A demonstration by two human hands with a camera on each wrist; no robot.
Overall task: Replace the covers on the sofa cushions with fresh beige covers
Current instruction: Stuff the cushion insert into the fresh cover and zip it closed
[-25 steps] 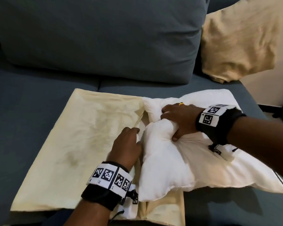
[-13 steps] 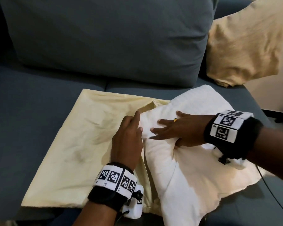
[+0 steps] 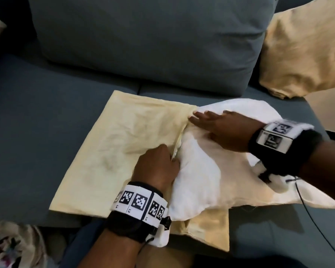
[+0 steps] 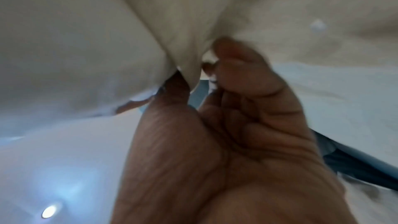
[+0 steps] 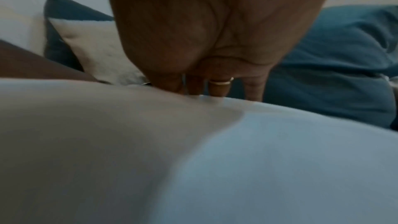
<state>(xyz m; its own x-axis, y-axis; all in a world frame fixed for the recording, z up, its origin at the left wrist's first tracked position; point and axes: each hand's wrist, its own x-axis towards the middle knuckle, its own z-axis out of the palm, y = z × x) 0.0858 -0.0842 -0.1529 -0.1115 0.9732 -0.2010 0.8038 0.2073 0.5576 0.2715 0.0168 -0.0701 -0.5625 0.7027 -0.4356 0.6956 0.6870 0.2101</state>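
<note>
Beige cotton, flat and creased: the fresh beige cushion cover (image 3: 124,144) lies on the blue-grey sofa seat (image 3: 27,117) in front of me, its open mouth on the right edge, facing the bare white cushion insert (image 3: 211,180). The insert sits to the right of the cover, touching it, only its near corner at the mouth; almost all of it is outside. The opening runs front to back, and the insert has to travel leftward into it.

My left hand (image 3: 157,167) is at that mouth, nearer the cover, thumb and curled fingers (image 4: 234,60) pinching the beige hem, as the left wrist view shows. My right hand (image 3: 220,128) lies flat on top of the insert, fingers straight, pressing the soft filling down toward the far corner of the opening. I judge the stuffing has barely begun.

The insert is puffy, limp and loosely woven. Behind stands 1 large blue-grey back cushion (image 3: 143,39); at the right leans 1 plump cushion already in a beige cover (image 3: 302,51). A floral patterned cloth (image 3: 10,246) sits at the lower left.
</note>
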